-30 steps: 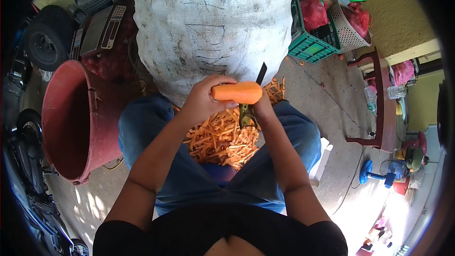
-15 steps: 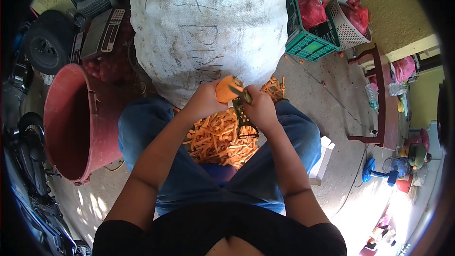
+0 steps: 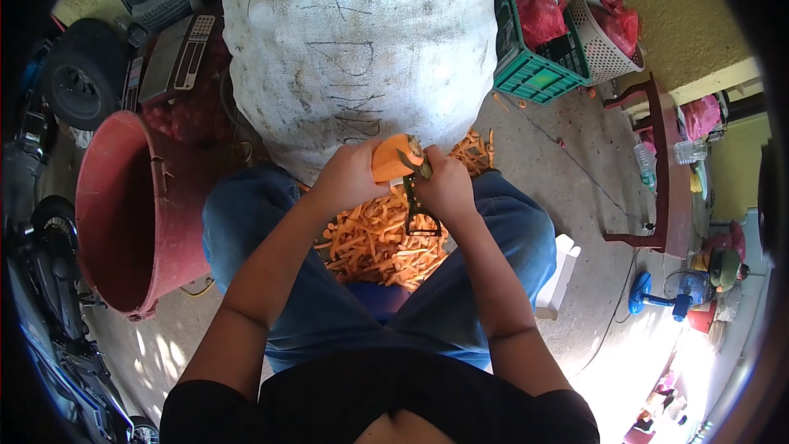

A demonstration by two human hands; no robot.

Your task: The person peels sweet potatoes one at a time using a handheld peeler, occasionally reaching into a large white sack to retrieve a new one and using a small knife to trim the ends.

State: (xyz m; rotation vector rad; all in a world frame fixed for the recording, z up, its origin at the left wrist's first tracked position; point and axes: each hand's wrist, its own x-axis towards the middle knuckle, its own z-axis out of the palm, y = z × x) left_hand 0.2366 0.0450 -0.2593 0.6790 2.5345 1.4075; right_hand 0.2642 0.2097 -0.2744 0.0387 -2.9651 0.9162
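Observation:
My left hand (image 3: 349, 177) is wrapped round a thick peeled carrot (image 3: 389, 159), its cut-looking top end facing right. My right hand (image 3: 449, 187) is closed on a small knife (image 3: 408, 160), whose dark blade lies against that end of the carrot. A dark green peeler (image 3: 423, 224) with a wide open head hangs below the same hand, apparently held in it as well. Underneath both hands, between my knees, lies a heap of orange peelings (image 3: 382, 238). A purple-blue surface (image 3: 378, 300) shows at the heap's near edge.
A big white woven sack (image 3: 362, 49) with writing stands right in front of me. To the left are a red bin (image 3: 177, 214), a weighing scale (image 3: 177, 57) and a wheel (image 3: 82, 74). On the right stand a green crate (image 3: 542, 78), a white basket (image 3: 608, 57) and a blue fan (image 3: 657, 300).
The knife blade has turned and moved slightly at the carrot's end. The peeler has swung a little left and up. Both hands keep their holds.

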